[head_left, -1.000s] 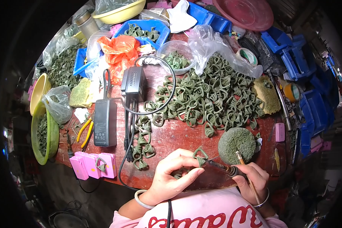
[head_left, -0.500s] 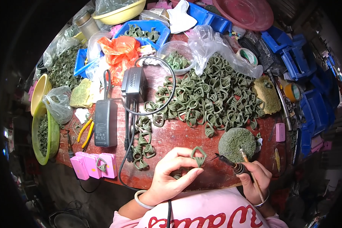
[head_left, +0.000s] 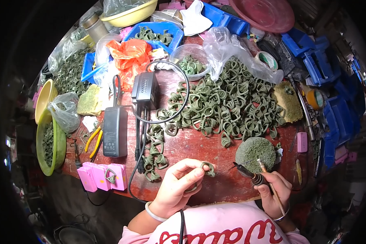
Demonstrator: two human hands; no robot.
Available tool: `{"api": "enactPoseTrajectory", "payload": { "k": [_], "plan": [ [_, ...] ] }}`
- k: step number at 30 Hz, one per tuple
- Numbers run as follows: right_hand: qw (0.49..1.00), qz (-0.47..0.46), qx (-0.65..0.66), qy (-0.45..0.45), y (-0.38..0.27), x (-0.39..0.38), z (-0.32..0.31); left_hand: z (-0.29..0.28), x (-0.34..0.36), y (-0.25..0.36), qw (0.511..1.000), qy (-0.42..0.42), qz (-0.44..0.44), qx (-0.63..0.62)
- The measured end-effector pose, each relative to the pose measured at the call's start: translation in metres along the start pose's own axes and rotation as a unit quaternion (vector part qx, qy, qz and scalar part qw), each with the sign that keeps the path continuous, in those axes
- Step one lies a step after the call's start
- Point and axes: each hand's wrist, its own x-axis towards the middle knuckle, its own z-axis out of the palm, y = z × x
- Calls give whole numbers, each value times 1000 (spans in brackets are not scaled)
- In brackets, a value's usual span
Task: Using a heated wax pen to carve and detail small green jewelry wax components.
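Between its thumb and index finger, my left hand (head_left: 179, 183) pinches a dark green ring (head_left: 208, 169). A second green ring (head_left: 192, 188) shows against the curled fingers of that same hand. In my right hand (head_left: 274, 191) are two tools: a dark-handled wax pen (head_left: 254, 176) with a thin tip, and a slim wooden-handled tool (head_left: 275, 195) with a pale metal end. Both tips point toward the left hand and lie over or near a round green crumb-covered pad (head_left: 254, 153). The pen's tip stands apart from the ring.
A big heap of green rings (head_left: 227, 101) covers the middle of the red table (head_left: 187, 146). Left stand a black power adapter (head_left: 114, 132), cables, yellow-handled pliers (head_left: 94, 140) and pink blocks (head_left: 101, 177). Blue bins (head_left: 333, 118) line the right; a sponge (head_left: 288, 101) lies beside the heap.
The ring in my left hand has been turned, its round opening now facing up, and the fingers have closed in more. The right hand and its tools have hardly moved.
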Motion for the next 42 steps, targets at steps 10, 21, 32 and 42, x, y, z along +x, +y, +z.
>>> {"api": "enactPoseTrajectory", "payload": {
  "k": [10, 21, 32, 42],
  "plan": [
    [1000, 1, -16, -10, -2, 2, 2, -2, 1, 0, 989, -8, -96, -116],
    [999, 3, -36, -14, -5, 3, 5, -3, 0, 2, 980, -2, -107, -167],
    [999, -28, -24, -1, -5, 4, 7, -2, 9, -1, 843, -16, 322, 431],
    [997, -42, -55, -25, -9, 6, 5, 2, 8, -2, 808, -14, 359, 467]
  ]
}}
